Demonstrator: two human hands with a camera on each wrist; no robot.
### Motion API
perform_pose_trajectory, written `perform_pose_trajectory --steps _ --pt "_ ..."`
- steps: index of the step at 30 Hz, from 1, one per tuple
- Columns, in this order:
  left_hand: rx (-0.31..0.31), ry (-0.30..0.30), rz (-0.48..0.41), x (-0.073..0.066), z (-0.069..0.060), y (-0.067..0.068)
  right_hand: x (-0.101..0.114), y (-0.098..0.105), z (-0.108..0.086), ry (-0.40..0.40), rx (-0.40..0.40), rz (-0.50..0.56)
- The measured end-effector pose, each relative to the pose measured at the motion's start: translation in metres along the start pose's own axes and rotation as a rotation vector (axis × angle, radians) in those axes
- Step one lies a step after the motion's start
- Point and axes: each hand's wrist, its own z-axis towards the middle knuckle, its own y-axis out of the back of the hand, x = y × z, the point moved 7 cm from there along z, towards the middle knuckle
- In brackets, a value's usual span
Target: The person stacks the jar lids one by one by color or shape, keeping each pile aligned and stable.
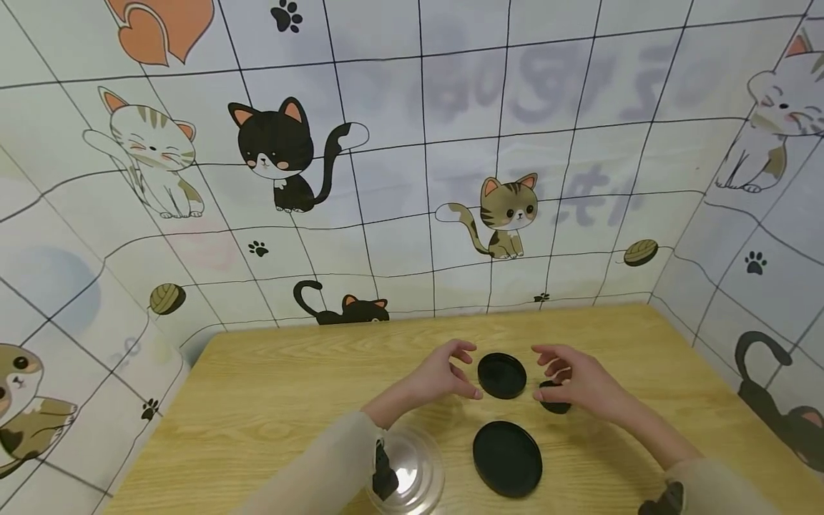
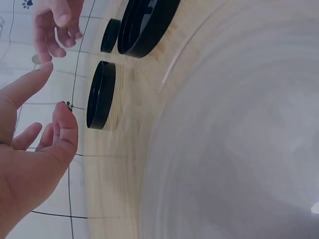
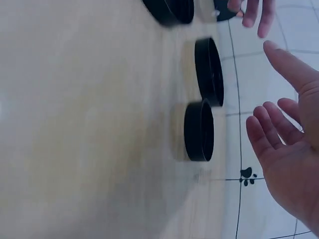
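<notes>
Both hands hover over the table with fingers loosely bent and nothing held. My left hand (image 1: 440, 375) is just left of a medium black round lid-like dish (image 1: 502, 375), its rim turned up. My right hand (image 1: 582, 383) is on that dish's other side, above a small black round dish (image 1: 555, 408) that it partly covers in the head view. Nearer to me lies the largest black round dish (image 1: 507, 459). A clear round piece with stepped rings (image 1: 421, 476) stands under my left forearm, partly hidden by the sleeve; it fills much of the left wrist view.
The light wooden table (image 1: 277, 400) extends to the left of the dishes. Behind it and at both sides hangs a white gridded sheet (image 1: 399, 172) printed with cartoon cats, meeting the table's back edge.
</notes>
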Motion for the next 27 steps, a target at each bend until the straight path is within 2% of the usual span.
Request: perform_pose_trajectory --steps 3,6,12,14,21,27 --pt "-0.025 0.012 -0.028 0.003 0.008 0.001 -0.008 0.002 0.016 0.015 -0.004 -0.060" --pt "-0.043 0.041 -0.067 0.009 0.015 0.000 -0.018 -0.001 0.027 0.015 0.026 -0.070" --pt "-0.049 0.124 -0.188 0.028 0.022 -0.006 -0.036 -0.019 0.036 -0.007 0.116 -0.098" --pt "-0.056 0.136 -0.200 0.031 0.022 -0.007 -0.038 -0.024 0.037 -0.009 0.139 -0.097" --pt "-0.085 0.178 -0.134 0.038 0.024 -0.009 -0.039 -0.032 0.042 -0.016 0.174 -0.080" --pt "-0.102 0.174 -0.121 0.036 0.028 -0.012 -0.041 -0.032 0.043 -0.011 0.171 -0.083"
